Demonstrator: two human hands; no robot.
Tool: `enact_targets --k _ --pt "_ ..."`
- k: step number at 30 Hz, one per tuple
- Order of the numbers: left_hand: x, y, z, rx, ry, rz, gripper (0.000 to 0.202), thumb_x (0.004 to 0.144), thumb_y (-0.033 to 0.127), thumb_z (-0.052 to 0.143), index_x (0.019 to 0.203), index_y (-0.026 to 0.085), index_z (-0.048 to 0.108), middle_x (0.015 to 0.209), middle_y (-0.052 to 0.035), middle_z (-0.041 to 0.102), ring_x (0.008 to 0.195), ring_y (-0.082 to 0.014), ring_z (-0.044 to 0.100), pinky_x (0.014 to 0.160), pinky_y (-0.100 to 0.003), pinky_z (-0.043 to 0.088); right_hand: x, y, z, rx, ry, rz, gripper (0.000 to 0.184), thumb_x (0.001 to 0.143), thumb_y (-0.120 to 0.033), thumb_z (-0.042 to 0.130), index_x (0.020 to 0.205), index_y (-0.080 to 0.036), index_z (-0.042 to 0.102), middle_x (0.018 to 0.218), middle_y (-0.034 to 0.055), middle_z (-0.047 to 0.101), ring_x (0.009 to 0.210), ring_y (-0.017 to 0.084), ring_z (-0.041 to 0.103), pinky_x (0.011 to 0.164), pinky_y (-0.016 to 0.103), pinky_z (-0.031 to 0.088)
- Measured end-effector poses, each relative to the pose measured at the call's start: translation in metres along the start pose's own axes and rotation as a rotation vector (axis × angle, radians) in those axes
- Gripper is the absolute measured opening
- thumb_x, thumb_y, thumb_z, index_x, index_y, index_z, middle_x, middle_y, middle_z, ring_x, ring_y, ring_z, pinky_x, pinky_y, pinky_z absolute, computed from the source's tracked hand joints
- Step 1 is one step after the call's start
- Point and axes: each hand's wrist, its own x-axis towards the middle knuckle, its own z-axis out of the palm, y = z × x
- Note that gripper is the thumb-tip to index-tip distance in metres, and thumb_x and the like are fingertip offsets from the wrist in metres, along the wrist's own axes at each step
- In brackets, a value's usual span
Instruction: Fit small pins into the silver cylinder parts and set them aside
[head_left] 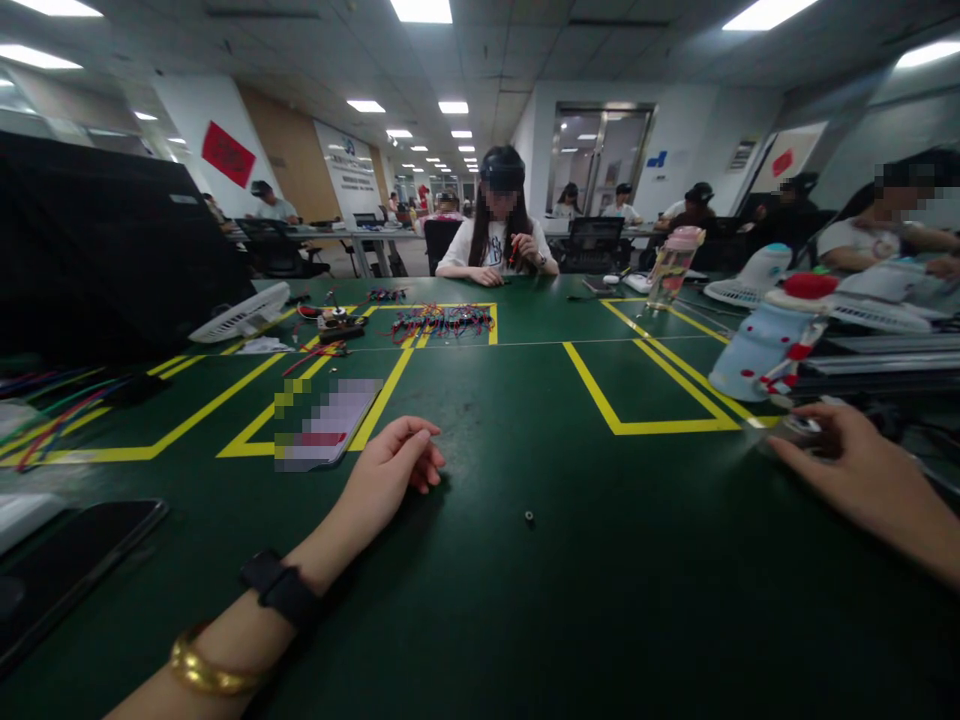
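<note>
My left hand (401, 455) rests on the green table (480, 620), its fingers loosely curled with nothing visible in them. Just beyond its wrist lies a pale purple phone (341, 425), partly blurred out. On the bare tabletop between my hands sits a small metal ring-shaped piece (529, 518) with a dark hole. At the right, my right hand (855, 455) has its thumb and fingers around a small grey round object (799, 428). Its kind is unclear through blur. Close behind that hand stands a light blue bottle (765, 345) with a red top.
Yellow tape (667, 428) marks out areas on the table. Beyond the phone are bundled red and blue wires (442, 321) and a white fan (240, 312). A black phone (82, 560) lies at near left. A co-worker (499, 235) sits opposite; a clear pink-lidded bottle (675, 265) stands back right.
</note>
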Motion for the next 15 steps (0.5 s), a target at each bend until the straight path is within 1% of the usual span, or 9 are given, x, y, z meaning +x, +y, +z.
enact_targets --k 3,4,5,6,7,9,11,13,15 --pt "0.001 -0.001 0.0 0.007 0.002 -0.003 0.017 0.085 0.033 0.055 0.094 0.019 0.057 0.067 0.0011 0.065 0.054 -0.0132 0.061 0.047 -0.022 0.044 -0.008 -0.023 0.002 -0.183 0.245 -0.199 0.061 0.079 -0.057 0.052 0.126 -0.017 0.046 0.122 0.0237 0.053 0.11 0.039 0.052 0.084 0.05 0.04" --pt "0.001 -0.001 0.0 0.013 0.0 -0.003 0.017 0.085 0.033 0.055 0.094 0.019 0.057 0.068 0.001 0.064 0.054 -0.0132 0.061 0.047 -0.022 0.044 -0.012 -0.038 0.001 -0.209 0.302 -0.279 0.06 0.079 -0.054 0.054 0.126 -0.016 0.048 0.125 0.0226 0.051 0.116 0.041 0.047 0.09 0.053 0.036" --pt "0.001 -0.002 0.0 0.02 -0.002 -0.003 0.017 0.085 0.033 0.055 0.094 0.018 0.057 0.068 0.001 0.064 0.054 -0.0132 0.061 0.047 -0.022 0.044 -0.018 -0.056 0.001 -0.189 0.308 -0.365 0.057 0.08 -0.051 0.055 0.124 -0.017 0.05 0.127 0.0197 0.052 0.119 0.04 0.044 0.094 0.054 0.033" --pt "0.001 -0.002 0.0 0.025 -0.005 -0.003 0.017 0.086 0.033 0.055 0.094 0.018 0.057 0.068 0.0009 0.064 0.054 -0.0131 0.061 0.047 -0.022 0.044 -0.024 -0.076 0.001 -0.122 0.248 -0.452 0.051 0.08 -0.049 0.056 0.121 -0.019 0.054 0.125 0.0157 0.054 0.118 0.037 0.045 0.096 0.053 0.032" --pt "0.001 -0.002 0.0 0.03 -0.007 -0.004 0.017 0.086 0.033 0.055 0.094 0.018 0.057 0.068 0.0009 0.064 0.054 -0.013 0.061 0.047 -0.022 0.044 -0.031 -0.098 0.002 -0.022 0.136 -0.53 0.044 0.081 -0.047 0.056 0.118 -0.021 0.057 0.121 0.0118 0.057 0.115 0.032 0.048 0.095 0.051 0.033" --pt "0.0 -0.002 -0.001 0.036 -0.01 -0.008 0.017 0.086 0.033 0.055 0.093 0.018 0.058 0.069 0.001 0.063 0.055 -0.0128 0.06 0.048 -0.022 0.044 -0.046 -0.142 0.007 0.225 -0.174 -0.649 0.034 0.084 -0.044 0.054 0.112 -0.025 0.061 0.115 0.0065 0.06 0.107 0.023 0.052 0.093 0.043 0.038" --pt "0.0 -0.002 -0.001 0.04 -0.017 -0.009 0.016 0.086 0.032 0.055 0.093 0.018 0.058 0.07 0.001 0.064 0.056 -0.0128 0.06 0.049 -0.022 0.045 -0.058 -0.181 0.016 0.425 -0.418 -0.697 0.032 0.085 -0.042 0.055 0.112 -0.027 0.063 0.114 0.0052 0.059 0.104 0.019 0.053 0.09 0.038 0.041" --pt "-0.001 -0.001 -0.002 0.042 -0.023 -0.004 0.016 0.086 0.032 0.055 0.093 0.019 0.059 0.071 0.0007 0.064 0.057 -0.0129 0.06 0.05 -0.023 0.045 -0.066 -0.211 0.026 0.523 -0.503 -0.702 0.032 0.082 -0.044 0.06 0.109 -0.027 0.065 0.11 0.0053 0.059 0.1 0.018 0.052 0.089 0.037 0.041" --pt "-0.001 -0.001 -0.002 0.041 -0.028 -0.002 0.015 0.086 0.031 0.055 0.093 0.019 0.059 0.071 0.0004 0.064 0.057 -0.0133 0.06 0.051 -0.023 0.045 -0.069 -0.229 0.034 0.545 -0.496 -0.693 0.026 0.08 -0.043 0.063 0.1 -0.027 0.069 0.105 0.0049 0.06 0.097 0.018 0.051 0.087 0.038 0.039"
